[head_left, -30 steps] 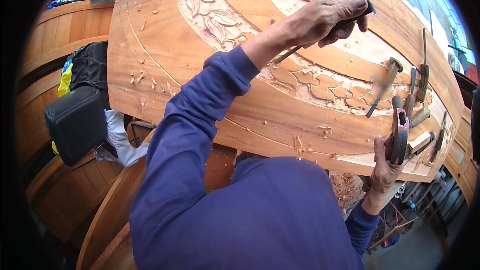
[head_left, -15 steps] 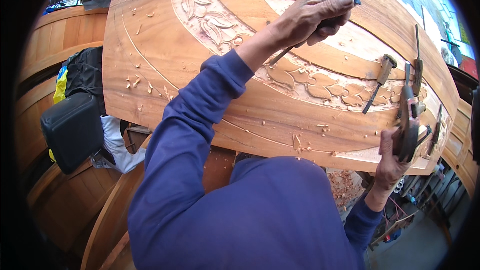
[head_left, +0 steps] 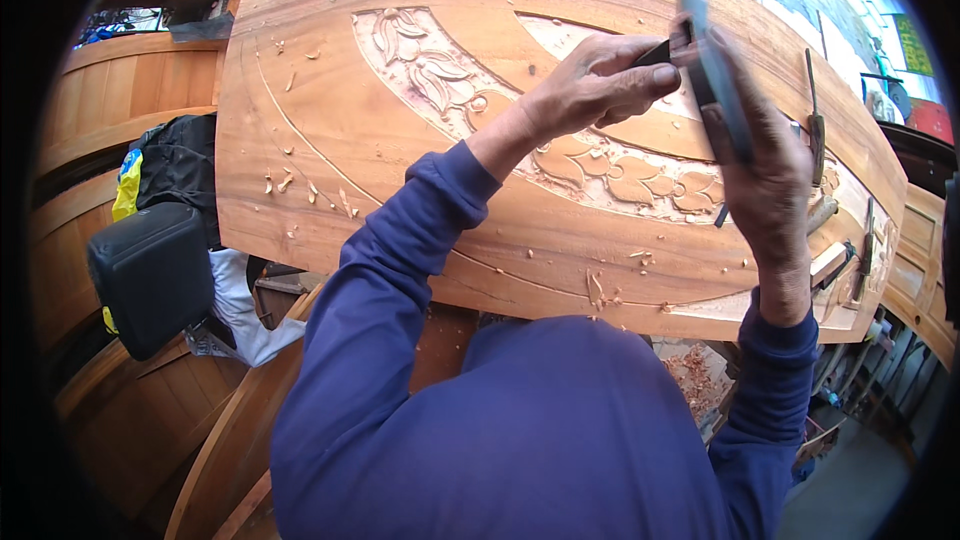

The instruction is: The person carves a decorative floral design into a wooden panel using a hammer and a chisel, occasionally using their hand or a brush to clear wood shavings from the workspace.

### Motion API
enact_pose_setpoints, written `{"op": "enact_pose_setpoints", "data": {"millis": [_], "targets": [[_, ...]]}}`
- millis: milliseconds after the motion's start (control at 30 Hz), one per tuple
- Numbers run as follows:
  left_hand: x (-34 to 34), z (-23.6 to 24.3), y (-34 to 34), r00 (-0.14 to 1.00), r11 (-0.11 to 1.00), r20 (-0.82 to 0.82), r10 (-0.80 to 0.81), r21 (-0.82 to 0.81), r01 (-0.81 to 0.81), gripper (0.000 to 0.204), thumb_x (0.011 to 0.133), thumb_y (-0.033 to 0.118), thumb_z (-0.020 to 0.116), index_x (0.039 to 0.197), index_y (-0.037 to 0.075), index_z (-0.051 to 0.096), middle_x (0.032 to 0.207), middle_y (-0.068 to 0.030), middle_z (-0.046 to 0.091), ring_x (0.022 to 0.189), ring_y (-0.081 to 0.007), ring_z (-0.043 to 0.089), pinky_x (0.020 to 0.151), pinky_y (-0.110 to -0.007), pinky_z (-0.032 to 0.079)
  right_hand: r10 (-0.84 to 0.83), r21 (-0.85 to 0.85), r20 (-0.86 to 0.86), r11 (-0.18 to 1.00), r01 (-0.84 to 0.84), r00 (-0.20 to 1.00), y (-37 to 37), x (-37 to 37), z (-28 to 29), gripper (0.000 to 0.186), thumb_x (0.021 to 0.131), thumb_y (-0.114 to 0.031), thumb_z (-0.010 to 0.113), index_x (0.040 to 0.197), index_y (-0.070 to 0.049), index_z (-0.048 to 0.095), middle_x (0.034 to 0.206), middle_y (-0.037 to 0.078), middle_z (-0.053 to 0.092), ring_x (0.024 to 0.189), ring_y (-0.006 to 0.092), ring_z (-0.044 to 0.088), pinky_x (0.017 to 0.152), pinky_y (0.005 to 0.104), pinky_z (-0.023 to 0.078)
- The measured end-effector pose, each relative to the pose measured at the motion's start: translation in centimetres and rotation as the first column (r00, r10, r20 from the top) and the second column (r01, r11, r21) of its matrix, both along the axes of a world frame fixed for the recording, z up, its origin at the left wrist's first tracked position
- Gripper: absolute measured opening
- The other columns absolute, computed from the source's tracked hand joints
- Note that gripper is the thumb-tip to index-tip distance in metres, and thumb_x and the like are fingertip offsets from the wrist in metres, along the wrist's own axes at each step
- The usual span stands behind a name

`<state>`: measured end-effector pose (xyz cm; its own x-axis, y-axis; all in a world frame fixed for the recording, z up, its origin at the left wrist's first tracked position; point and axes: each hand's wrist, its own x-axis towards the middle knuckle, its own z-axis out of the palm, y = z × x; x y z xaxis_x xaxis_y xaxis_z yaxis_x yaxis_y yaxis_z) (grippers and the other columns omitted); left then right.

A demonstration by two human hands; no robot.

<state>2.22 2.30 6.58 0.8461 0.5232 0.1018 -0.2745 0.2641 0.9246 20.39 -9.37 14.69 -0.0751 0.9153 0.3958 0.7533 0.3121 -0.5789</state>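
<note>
My left hand (head_left: 610, 85) grips a dark-handled carving tool (head_left: 650, 58), raised over the large carved wooden panel (head_left: 300, 110). My right hand (head_left: 765, 170) holds a flat, dark, oblong tool (head_left: 715, 80) with pale reddish patches, upright at the tip of my left hand's tool; whether the two touch I cannot tell, as it is blurred. Carved flower and leaf bands (head_left: 435, 75) curve across the panel. At its right end lie chisels (head_left: 815, 145), a short wooden block (head_left: 828, 260) and other tools, partly hidden by my right hand.
At the left, a black case (head_left: 150, 280), a dark bag (head_left: 175, 180) and a white cloth (head_left: 240, 305) lie beside stacked wooden panels (head_left: 140, 80). Wood shavings (head_left: 690, 380) lie below the bench at the right, near long tools.
My right hand has risen from the panel's right end with the dark oblong tool to meet my left hand. My left hand has lowered slightly and turned.
</note>
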Motion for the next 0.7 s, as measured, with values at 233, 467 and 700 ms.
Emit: {"op": "enact_pose_setpoints", "data": {"millis": [233,467,700], "targets": [[-4.8,2.3,7.9,0.711,0.786,0.342,0.615,-0.344,-0.514,0.043,0.107,0.054,0.050,0.094,0.014,0.055,0.064,0.0045,0.042,0.046,-0.0057,0.040,0.039,-0.021,0.032,-0.483,-0.146,-0.235,0.876,0.461,0.844,-10.2,2.2,-4.1,0.049,0.095,0.007,0.070,0.142,0.000,0.057,0.110,0.003,0.063,0.095,0.0097,0.060,0.085,0.0232,0.051],[-11.0,3.9,-0.3,0.509,0.545,-0.289,0.811,0.690,-0.476,0.016,0.098,0.012,0.071,0.108,0.000,0.071,0.068,-0.0023,0.065,0.056,-0.0155,0.061,0.049,-0.031,0.046,-0.783,-0.493,-0.439,0.620,0.611,0.441,-23.1,-0.7,-8.7,0.071,0.099,0.005,0.064,0.162,-0.010,0.035,0.090,-0.005,0.050,0.066,0.0032,0.043,0.054,0.0200,0.035],[-12.1,-3.7,-14.7,0.359,0.494,-0.519,0.776,0.853,0.167,0.059,0.086,-0.007,0.057,0.145,-0.009,0.048,0.154,-0.0320,0.045,0.146,-0.0496,0.039,0.121,-0.056,0.034,-0.790,-0.450,-0.473,0.597,0.664,0.390,-30.9,3.0,-13.6,0.038,0.100,0.000,0.063,0.137,-0.004,0.057,0.079,-0.004,0.053,0.055,0.0033,0.039,0.046,0.0207,0.033]]}}
